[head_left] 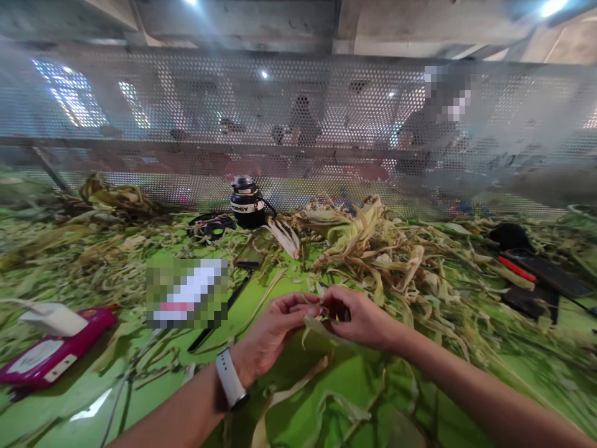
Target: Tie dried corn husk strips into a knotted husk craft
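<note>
Low in the middle of the view, my left hand (280,326), with a white watch (231,379) on its wrist, pinches a pale green leaf strip (321,325). My right hand (357,317) meets it from the other side, fingertips closed on the same strip. The two hands' fingertips nearly touch, and the strip's loose end hangs below them. Dried leaf pieces (289,395) lie on the green table (261,292) under and around both hands.
A black jar (247,202) stands before a perforated metal screen (186,112). Dried husks (359,230) are heaped behind the hands. At left lies a magenta power strip (58,351) with a white plug; at right, a dark phone (548,272). A person (422,137) is beyond the screen.
</note>
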Tool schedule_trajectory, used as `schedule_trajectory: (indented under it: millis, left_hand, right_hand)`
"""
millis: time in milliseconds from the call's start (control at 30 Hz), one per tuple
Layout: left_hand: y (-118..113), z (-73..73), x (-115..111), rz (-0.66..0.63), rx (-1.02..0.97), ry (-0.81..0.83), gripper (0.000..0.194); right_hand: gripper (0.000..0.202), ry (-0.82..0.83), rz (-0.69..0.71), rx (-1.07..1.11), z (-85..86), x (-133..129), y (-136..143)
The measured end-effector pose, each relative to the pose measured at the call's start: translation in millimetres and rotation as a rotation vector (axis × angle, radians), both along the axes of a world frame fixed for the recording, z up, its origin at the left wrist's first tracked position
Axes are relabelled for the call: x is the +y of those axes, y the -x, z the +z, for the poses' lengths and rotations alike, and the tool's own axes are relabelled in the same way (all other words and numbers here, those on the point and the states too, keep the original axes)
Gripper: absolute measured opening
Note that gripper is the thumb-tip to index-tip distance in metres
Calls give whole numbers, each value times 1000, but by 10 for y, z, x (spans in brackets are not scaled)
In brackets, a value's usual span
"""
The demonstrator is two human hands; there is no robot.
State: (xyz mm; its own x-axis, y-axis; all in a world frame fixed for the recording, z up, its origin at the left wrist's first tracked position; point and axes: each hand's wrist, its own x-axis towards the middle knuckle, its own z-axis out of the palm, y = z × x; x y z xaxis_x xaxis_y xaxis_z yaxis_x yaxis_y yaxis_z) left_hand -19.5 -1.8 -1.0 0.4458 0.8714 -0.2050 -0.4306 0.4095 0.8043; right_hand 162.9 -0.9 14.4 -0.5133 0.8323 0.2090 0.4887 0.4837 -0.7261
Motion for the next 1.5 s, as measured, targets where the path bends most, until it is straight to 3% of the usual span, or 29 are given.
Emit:
schedule_trajectory:
  millis: [233, 333, 433, 600, 767, 900, 1033, 1233, 1433, 1500]
  left_hand:
    - [21, 65, 16, 70, 231, -134, 18]
    - [21, 95, -20, 123, 409, -371, 12]
    - [21, 94, -73, 260, 604, -653, 14]
    - [30, 32, -127, 403, 732, -901, 19]
    - [51, -17, -131, 428, 730, -989, 21]
    - [56, -7, -125, 436, 688, -1010, 22]
    - [50, 3, -106, 393, 626, -873, 20]
    - [-6, -36, -22, 262, 302, -327, 18]
    - [-24, -76, 89, 324, -107, 37, 14]
    - [-19, -66, 93, 308, -174, 116, 15]
  right_hand:
    - [18, -143, 3, -16, 77, 6, -45]
    - [16, -197, 8, -37, 92, -19, -21]
    - [10, -188, -12, -13, 81, -34, 13]
    - [16, 5, -100, 75, 61, -25, 42]
    - [18, 229, 31, 208, 57, 20, 40]
    - [16, 342, -15, 328, 72, 12, 50]
    - [15, 318, -135, 369, 77, 7, 38]
    - [11, -83, -170, 219, 59, 48, -15]
    - [13, -351, -251, 2, 197, 22, -89]
    - [13, -314, -239, -8, 238, 26, -110]
